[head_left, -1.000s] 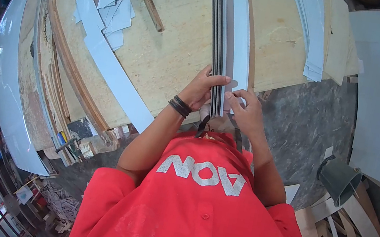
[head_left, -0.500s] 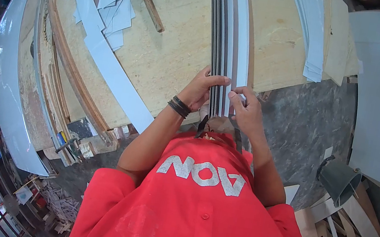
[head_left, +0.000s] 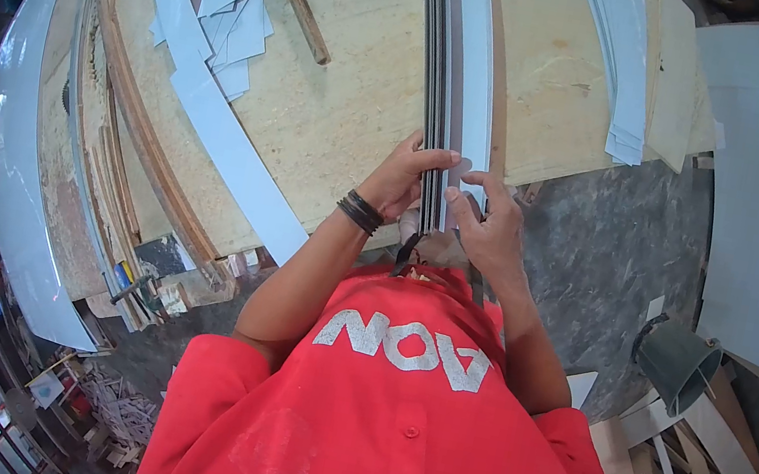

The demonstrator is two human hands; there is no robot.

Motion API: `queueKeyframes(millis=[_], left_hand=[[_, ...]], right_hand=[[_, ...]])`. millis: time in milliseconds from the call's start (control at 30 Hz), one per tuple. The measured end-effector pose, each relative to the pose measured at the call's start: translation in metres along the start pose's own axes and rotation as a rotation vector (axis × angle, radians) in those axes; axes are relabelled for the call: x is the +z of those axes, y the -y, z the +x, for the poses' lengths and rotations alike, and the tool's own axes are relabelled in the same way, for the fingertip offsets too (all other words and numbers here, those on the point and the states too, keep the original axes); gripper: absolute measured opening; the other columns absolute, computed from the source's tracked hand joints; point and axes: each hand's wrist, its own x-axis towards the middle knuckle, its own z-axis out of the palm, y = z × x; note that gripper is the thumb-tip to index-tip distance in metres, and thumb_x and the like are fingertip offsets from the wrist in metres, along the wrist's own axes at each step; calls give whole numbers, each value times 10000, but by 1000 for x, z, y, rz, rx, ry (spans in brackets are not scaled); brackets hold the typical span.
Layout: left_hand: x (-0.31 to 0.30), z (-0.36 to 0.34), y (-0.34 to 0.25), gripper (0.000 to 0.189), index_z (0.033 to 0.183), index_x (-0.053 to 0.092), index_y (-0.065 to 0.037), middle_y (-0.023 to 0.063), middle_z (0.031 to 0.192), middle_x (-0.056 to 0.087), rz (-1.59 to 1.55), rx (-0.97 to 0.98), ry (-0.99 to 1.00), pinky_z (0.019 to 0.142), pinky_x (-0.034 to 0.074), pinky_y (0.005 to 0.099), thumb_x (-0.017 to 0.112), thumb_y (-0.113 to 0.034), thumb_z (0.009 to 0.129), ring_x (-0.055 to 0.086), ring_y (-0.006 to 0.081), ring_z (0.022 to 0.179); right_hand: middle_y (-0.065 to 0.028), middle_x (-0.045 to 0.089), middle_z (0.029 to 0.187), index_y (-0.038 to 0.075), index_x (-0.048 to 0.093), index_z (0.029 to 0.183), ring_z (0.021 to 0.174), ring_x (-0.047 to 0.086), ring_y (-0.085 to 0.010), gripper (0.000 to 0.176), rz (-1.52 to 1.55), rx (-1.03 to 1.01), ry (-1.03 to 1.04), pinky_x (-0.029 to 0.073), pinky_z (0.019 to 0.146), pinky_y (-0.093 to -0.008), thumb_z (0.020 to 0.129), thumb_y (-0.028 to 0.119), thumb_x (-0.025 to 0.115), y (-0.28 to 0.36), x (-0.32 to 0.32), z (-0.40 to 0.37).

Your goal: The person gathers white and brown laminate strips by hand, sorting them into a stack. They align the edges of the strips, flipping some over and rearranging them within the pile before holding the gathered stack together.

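A bundle of long thin strips point(head_left: 435, 74), seen mostly edge-on, stands between my hands over the table's near edge. My left hand point(head_left: 407, 176), with dark bands at its wrist, is closed around the lower part of the bundle, thumb across the front. At the bundle's right side a white strip point(head_left: 475, 71) is fanned apart from the others. My right hand point(head_left: 492, 218) pinches that white strip near its lower end, thumb on its face and fingers at its far edge. The strips' lowest ends are partly hidden by my hands.
On the wooden table point(head_left: 338, 128) lie a hammer point(head_left: 304, 19), a heap of white sheet pieces point(head_left: 225, 17) and a long white strip point(head_left: 230, 165). More white strips point(head_left: 627, 98) sit at the right. A dark bucket point(head_left: 677, 363) and offcuts point(head_left: 708, 447) are on the floor.
The white strips that were fanned out at the right have come together, leaving one broad white face showing. My right thumb has shifted slightly left and up.
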Motion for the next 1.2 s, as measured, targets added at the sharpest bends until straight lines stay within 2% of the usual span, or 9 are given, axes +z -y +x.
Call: queueKeyframes(millis=[133,200,233,333,400,433,600,700,1200], left_hand=[[-2,0,0,282,1119,587,-23,33,938,663,-5,-21,-6,719,569,271,698,-112,875,657,116,813],[-2,0,0,298,1126,586,-26,39,954,661,4,-24,-6,725,567,272,703,-130,873,653,117,828],[-1,0,0,298,1126,586,-26,39,954,661,4,-24,-5,725,567,272,703,-130,873,653,117,828],[5,-2,-2,300,1115,586,-34,34,952,647,-10,-9,1,735,568,283,708,-154,869,643,115,834],[7,-5,-6,302,1104,583,-39,32,954,638,16,-20,-10,745,568,293,712,-172,865,638,115,847],[6,-5,-5,302,1104,583,-39,32,954,638,16,-20,-10,745,568,293,712,-172,865,638,115,847],[9,-5,-6,306,1106,576,-43,34,956,641,20,-20,-41,717,566,275,716,-167,864,646,115,833],[6,-5,-5,287,1104,574,-38,36,951,641,1,-20,-27,690,565,264,705,-148,874,647,109,813],[6,0,-1,251,1094,581,-20,55,930,671,-16,14,-15,633,584,255,686,-125,892,679,117,760]], right_hand=[[-182,682,1040,1,630,1096,930,674,-341,338,3,7,4,512,824,-415,893,266,680,0,0,1],[-179,673,926,44,617,1134,747,625,-260,295,14,-96,-73,487,705,-380,900,214,674,-6,3,1],[-179,673,926,44,617,1134,747,625,-260,295,14,-96,-74,487,705,-380,900,214,674,-6,3,1],[-190,671,959,49,582,1177,803,648,-292,278,37,-1,-36,491,738,-388,913,126,622,-4,0,1],[-237,655,1090,56,536,1216,983,633,-453,322,-6,-162,-58,491,811,-473,895,63,552,-6,0,2],[-237,655,1090,56,536,1216,983,633,-453,322,-6,-161,-58,491,811,-473,895,63,552,-4,1,1],[-196,655,999,27,622,1074,891,650,-399,202,-46,-208,-38,507,774,-436,897,125,616,-4,4,0],[-174,647,956,13,646,1021,868,655,-356,237,-12,-155,-50,512,761,-418,877,197,681,5,1,-3],[-168,650,1022,12,635,1049,963,647,-350,360,-24,-127,6,503,825,-426,819,269,740,2,-1,-1]])
